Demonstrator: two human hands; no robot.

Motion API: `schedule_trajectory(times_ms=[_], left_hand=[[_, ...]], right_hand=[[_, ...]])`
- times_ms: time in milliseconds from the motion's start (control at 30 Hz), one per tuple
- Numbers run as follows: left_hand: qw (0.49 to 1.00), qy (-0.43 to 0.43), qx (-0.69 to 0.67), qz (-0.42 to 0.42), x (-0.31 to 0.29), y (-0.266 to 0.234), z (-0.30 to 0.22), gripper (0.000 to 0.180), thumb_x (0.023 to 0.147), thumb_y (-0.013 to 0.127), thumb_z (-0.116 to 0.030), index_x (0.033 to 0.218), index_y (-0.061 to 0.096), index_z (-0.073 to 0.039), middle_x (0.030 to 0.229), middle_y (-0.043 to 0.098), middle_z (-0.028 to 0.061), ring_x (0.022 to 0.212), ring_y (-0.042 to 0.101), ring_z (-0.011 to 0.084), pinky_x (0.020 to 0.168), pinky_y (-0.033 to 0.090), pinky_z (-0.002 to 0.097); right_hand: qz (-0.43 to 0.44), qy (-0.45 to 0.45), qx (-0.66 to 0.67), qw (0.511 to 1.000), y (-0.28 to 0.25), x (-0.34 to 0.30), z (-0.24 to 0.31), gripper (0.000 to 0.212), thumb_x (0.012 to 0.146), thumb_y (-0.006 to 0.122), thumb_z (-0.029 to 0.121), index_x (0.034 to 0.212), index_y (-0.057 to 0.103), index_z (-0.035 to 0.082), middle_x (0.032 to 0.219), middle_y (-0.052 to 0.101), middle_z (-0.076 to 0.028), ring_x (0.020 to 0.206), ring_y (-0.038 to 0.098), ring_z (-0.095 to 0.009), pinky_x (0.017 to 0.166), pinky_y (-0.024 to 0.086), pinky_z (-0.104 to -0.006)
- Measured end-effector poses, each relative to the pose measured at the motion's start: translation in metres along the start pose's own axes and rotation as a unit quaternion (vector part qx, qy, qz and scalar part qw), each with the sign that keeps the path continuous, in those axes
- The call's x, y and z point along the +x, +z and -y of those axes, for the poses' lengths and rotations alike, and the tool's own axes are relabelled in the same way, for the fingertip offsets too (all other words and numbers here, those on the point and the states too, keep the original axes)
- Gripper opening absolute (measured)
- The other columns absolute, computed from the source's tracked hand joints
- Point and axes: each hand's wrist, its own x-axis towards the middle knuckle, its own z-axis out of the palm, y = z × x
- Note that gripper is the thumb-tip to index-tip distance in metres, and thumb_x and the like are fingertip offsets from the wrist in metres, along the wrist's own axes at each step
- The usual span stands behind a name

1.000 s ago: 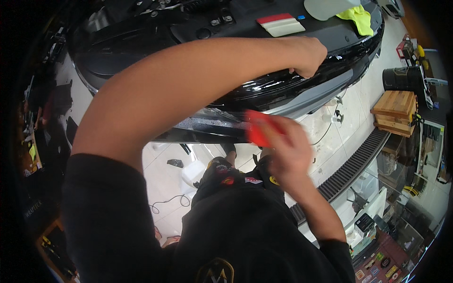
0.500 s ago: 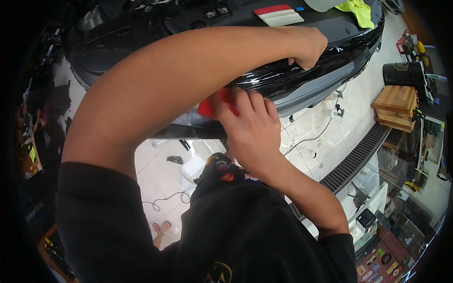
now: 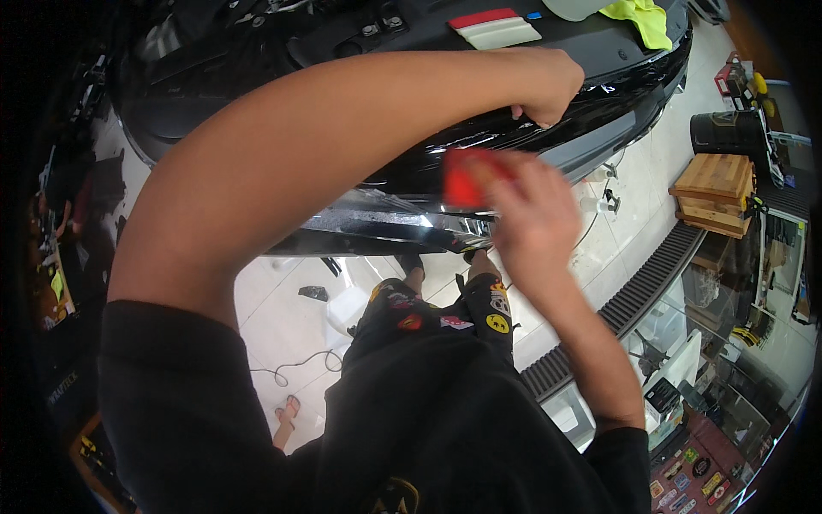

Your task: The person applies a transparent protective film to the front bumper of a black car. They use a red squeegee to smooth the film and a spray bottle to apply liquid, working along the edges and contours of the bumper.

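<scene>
My left arm reaches across to the right over a car's front bumper (image 3: 599,137). At its end, my left hand (image 3: 552,84) is closed in a fist, apparently gripping wrinkled glossy film (image 3: 497,128) stretched over the black bumper; the fingertips are mostly hidden. My right hand (image 3: 544,206), smeared by motion, holds a red squeegee (image 3: 467,178) in front of the bumper. Whether the squeegee touches the surface I cannot tell. Below it, a shiny, wrinkled stretch of the lower bumper (image 3: 385,221) shows, partly hidden by my left forearm.
A red-and-white squeegee (image 3: 495,28) and a yellow-green cloth (image 3: 644,21) lie on the car's front panel. At the right stand a wooden crate (image 3: 712,193) and a black drum (image 3: 728,134). A cable (image 3: 295,368) runs over the tiled floor. Another person's feet (image 3: 288,409) show lower left.
My right hand has moved the red squeegee to the right, away from under my left forearm, uncovering the lower bumper. My left hand stays closed in nearly the same place.
</scene>
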Motion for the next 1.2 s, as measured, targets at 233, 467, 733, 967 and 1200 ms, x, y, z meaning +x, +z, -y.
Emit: schedule_trajectory(times_ms=[233,467,733,967,1200], left_hand=[[1.0,0.013,-0.006,0.021,0.001,-0.004,-0.004,0.014,0.088,0.077,-0.008,0.092,0.078,0.005,0.091,0.079,0.0187,0.067,0.078,0.0257,0.054,0.063,0.0359],[1.0,0.003,-0.002,0.01,0.007,0.004,0.0,0.016,0.088,0.078,-0.007,0.099,0.079,0.004,0.092,0.079,0.0184,0.067,0.078,0.0268,0.054,0.064,0.036],[0.999,-0.016,-0.027,0.011,-0.006,-0.006,-0.01,0.018,0.085,0.079,-0.006,0.101,0.079,0.004,0.094,0.079,0.0194,0.071,0.079,0.0295,0.058,0.065,0.0376],[0.954,0.027,-0.049,-0.295,-0.063,0.01,0.019,0.032,0.086,0.086,-0.03,0.085,0.077,0.0,0.074,0.073,0.02,0.074,0.075,0.0346,0.068,0.058,0.0437],[0.928,-0.159,-0.064,-0.33,-0.194,0.075,0.02,0.022,0.093,0.08,-0.022,0.102,0.077,-0.003,0.099,0.075,0.0157,0.098,0.072,0.0347,0.088,0.057,0.0437]], right_hand=[[0.005,-0.014,-0.005,1.0,0.023,-0.011,0.004,0.04,0.082,0.067,0.016,0.121,0.073,0.015,0.12,0.067,-0.01,0.111,0.066,-0.031,0.098,0.052,-0.0467],[-0.02,0.029,-0.048,0.998,-0.001,-0.008,-0.057,0.038,0.077,0.069,0.008,0.113,0.079,0.018,0.11,0.071,-0.005,0.103,0.068,-0.026,0.087,0.051,-0.0429],[-0.015,-0.02,-0.016,1.0,0.019,-0.013,-0.032,0.043,0.078,0.069,0.007,0.119,0.075,0.017,0.119,0.07,-0.008,0.118,0.067,-0.031,0.102,0.049,-0.0479],[-0.028,-0.031,-0.049,0.998,0.01,-0.007,-0.058,0.053,0.072,0.068,-0.004,0.12,0.075,0.017,0.118,0.073,-0.001,0.114,0.069,-0.026,0.098,0.05,-0.0416],[-0.048,-0.034,-0.047,0.997,0.012,-0.008,-0.06,0.05,0.073,0.07,-0.004,0.118,0.076,0.016,0.118,0.073,-0.002,0.114,0.069,-0.025,0.1,0.05,-0.0427]])
